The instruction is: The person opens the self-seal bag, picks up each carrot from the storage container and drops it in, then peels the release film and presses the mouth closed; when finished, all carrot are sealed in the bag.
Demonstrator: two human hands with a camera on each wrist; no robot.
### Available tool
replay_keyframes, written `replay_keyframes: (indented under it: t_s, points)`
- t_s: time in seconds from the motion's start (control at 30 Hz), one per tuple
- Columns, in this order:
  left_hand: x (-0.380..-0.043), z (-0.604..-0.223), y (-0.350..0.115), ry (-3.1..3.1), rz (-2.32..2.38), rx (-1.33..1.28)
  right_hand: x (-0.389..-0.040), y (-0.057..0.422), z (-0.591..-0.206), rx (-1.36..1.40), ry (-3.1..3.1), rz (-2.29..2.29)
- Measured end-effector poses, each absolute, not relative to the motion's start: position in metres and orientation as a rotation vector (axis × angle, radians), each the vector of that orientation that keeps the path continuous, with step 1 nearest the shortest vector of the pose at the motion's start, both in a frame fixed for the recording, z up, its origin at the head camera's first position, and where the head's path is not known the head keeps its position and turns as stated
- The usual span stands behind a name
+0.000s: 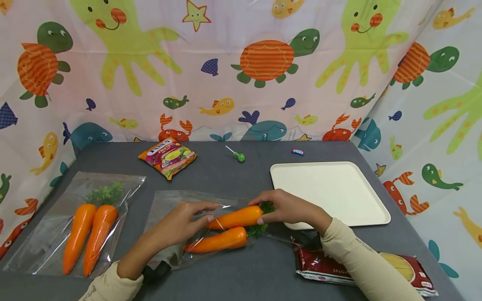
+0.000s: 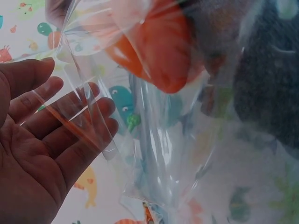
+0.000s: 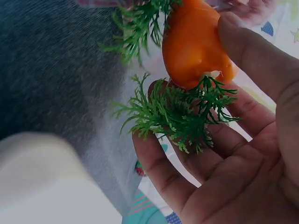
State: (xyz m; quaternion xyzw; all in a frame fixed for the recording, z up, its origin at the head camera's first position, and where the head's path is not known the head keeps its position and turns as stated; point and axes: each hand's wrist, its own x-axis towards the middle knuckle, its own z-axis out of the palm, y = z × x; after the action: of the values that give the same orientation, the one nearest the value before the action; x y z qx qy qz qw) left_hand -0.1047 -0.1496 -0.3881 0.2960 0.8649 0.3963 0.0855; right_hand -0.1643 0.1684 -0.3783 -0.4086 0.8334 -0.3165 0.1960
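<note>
Two glossy orange carrots lie side by side at the middle of the table: an upper carrot [image 1: 235, 218] and a lower carrot [image 1: 218, 241], green tops toward the right. Clear film of a plastic bag [image 1: 165, 205] lies about them, covering the tips. My right hand [image 1: 290, 209] holds the upper carrot at its leafy end, thumb on one side and fingers on the other, as the right wrist view shows with the green top [image 3: 177, 112]. By the tips, my left hand [image 1: 177, 223] has its fingers loosely bent against the film [image 2: 163, 154], without a visible pinch.
Another clear bag [image 1: 41, 242] with two carrots [image 1: 99, 234] lies at left. Behind are a colourful candy packet [image 1: 167, 158], a green lollipop [image 1: 240, 157] and a small wrapped sweet [image 1: 297, 151]. A cream tray [image 1: 331, 192] stands right; a spaghetti pack [image 1: 320, 263] lies partly under my right forearm.
</note>
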Motion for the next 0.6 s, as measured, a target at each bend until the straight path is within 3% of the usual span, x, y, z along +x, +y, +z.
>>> replay_keyframes:
  t_s: [0.6]
  points:
    - [-0.104, -0.389, -0.151, 2.590, 1.174, 0.874, -0.164, 0.142, -0.379, -1.203, 2.335, -0.827]
